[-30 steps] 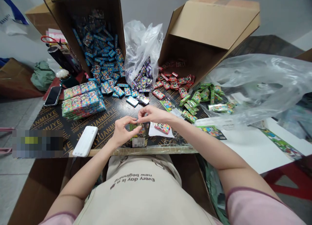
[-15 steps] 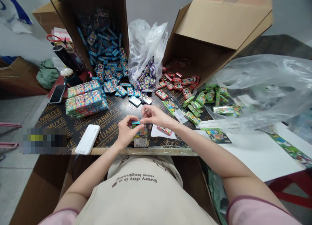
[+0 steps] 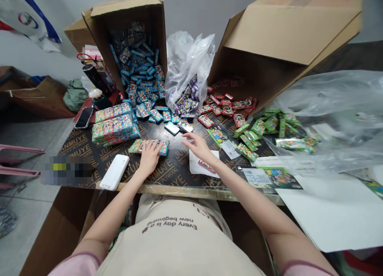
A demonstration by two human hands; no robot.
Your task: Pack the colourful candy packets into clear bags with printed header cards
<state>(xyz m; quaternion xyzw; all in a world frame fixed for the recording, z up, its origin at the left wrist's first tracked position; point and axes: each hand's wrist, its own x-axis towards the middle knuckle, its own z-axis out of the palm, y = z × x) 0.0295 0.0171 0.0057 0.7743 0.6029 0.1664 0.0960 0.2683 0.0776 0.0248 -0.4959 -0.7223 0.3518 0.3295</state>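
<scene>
My left hand (image 3: 149,159) rests over a multicoloured pack of small boxes (image 3: 164,147), which lies flat on the dark plywood table. Its fingers are spread across the top and cover the middle of the pack. To the right, my right hand (image 3: 198,146) hovers with fingers apart and nothing in them. Just beyond its fingertips lie a blue box with its white side up (image 3: 172,128) and a purple box (image 3: 186,126). Under the right wrist, a red box (image 3: 207,166) sits on a white paper (image 3: 196,169).
A stack of similar packs (image 3: 115,128) stands back left, near a white power bank (image 3: 115,172). Blue boxes spill from a carton (image 3: 160,48), purple ones from a plastic bag (image 3: 191,52), red ones from another carton (image 3: 269,36). Green boxes (image 3: 260,126) lie to the right.
Both hands were together at the table's front edge, holding a dark printed pack upright. They have separated: the left moved away from me onto a flat-lying pack, the right lifted off empty.
</scene>
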